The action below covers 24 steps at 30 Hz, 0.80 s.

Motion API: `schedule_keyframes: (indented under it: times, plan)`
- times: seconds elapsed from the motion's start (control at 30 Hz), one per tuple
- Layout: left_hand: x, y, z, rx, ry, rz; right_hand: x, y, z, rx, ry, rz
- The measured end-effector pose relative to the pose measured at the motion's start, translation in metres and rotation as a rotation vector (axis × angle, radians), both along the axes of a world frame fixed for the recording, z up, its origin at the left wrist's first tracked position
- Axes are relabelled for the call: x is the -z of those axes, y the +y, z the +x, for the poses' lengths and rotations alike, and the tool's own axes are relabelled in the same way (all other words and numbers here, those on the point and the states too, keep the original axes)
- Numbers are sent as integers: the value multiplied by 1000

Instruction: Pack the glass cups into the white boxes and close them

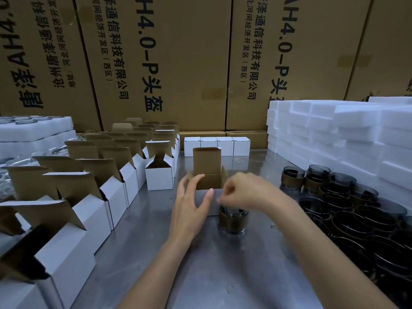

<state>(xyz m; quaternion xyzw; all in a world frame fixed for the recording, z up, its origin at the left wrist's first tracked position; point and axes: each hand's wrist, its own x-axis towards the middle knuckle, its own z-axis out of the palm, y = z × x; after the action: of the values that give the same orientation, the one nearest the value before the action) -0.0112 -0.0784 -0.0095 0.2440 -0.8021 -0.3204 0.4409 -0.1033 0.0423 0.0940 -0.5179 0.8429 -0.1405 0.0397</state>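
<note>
Gripping smooth cylindrical glass cup [233, 219], right hand [243, 190] beside matte box [208, 181]

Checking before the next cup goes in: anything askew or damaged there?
Nothing stands out. The open box stands upright, its lid up, and the glass cup stands upright beside it, under the right hand.

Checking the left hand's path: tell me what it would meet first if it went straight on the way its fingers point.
Likely the open box. The left hand points up and away, its fingertips already at the box's near edge; depth is unclear, so contact can't be confirmed.
</note>
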Motion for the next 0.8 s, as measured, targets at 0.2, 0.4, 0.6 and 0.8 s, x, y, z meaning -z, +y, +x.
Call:
schedule_keyframes:
  times: [0.2, 0.4, 0.6, 0.8]
  plan:
    - [-2, 2, 2, -24, 20, -32, 3, 11, 13, -34, 160, 182]
    - [-2, 3, 3, 16, 117, -22, -40, 24, 10, -181, -142, -101]
    - [0, 3, 1, 1, 114, 76, -36, -12, 11, -59, 13, -429]
    - [3, 0, -1, 0, 84, 151, 0, -41, -1, -42, 357, -236]
